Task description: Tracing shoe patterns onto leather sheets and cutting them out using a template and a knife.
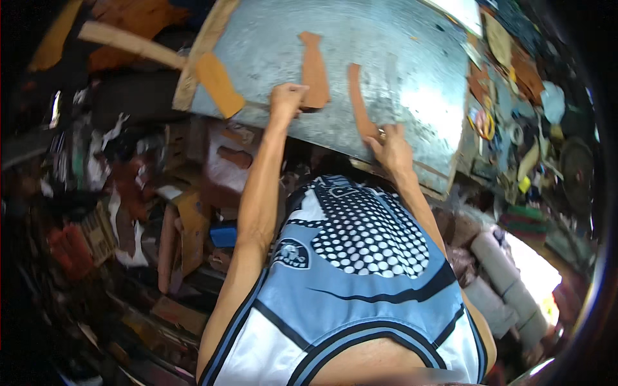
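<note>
Flat brown leather pieces lie on a grey metal-topped table (pixel 270 38) in front of me. My left hand (pixel 287 101) is closed, its fingers pinched at the lower left edge of a tie-shaped leather piece (pixel 314 74). A dark shadow shows under that piece's near edge. Farther right, a narrow, slightly curved leather strip (pixel 357 96) points away from me. The near end of the strip is in my right hand (pixel 391 151), with the thumb against it and the other fingers curled. A ring shows on this hand.
A yellow-tan leather piece (pixel 219 83) lies over the table's left corner, beside its wooden edge (pixel 187 83). Tools, scraps and yellow-handled scissors (pixel 483 123) crowd the right side. Rolled material (pixel 505 270) stands at lower right. Boxes and a blue object (pixel 223 235) are below left.
</note>
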Motion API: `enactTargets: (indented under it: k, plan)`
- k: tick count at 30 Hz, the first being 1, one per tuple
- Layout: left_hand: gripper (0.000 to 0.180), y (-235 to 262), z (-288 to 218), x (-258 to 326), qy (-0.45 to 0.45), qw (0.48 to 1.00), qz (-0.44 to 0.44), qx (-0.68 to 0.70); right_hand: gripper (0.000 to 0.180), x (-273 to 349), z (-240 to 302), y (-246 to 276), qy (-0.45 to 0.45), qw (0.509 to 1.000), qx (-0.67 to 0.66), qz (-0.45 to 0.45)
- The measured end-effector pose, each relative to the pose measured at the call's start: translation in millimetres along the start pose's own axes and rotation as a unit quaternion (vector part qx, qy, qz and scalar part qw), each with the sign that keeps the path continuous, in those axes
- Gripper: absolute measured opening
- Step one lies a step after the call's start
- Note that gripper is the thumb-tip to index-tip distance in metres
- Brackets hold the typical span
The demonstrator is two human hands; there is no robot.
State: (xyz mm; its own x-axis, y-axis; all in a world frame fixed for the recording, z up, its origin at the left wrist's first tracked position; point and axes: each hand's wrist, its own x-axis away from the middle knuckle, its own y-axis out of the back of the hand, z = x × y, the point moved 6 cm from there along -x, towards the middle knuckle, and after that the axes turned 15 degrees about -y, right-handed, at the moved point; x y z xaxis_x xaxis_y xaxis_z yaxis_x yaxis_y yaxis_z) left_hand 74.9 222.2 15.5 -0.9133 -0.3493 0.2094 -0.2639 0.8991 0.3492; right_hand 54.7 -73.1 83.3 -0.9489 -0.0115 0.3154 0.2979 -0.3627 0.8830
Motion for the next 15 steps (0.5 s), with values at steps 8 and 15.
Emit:
enactTargets:
  k: [8, 15]
  plan:
    - [0.024, -5, -12, 1, 0.014, 0.992, -0.011, 0.126, 0.026, -22, 22, 28, -0.004, 0.973, -0.23, 0.036]
    - [0.024, 5, -16, 0, 0.016, 0.998, 0.006, 0.065, 0.019, -64, 110, 38, 0.052, 0.881, -0.459, 0.103]
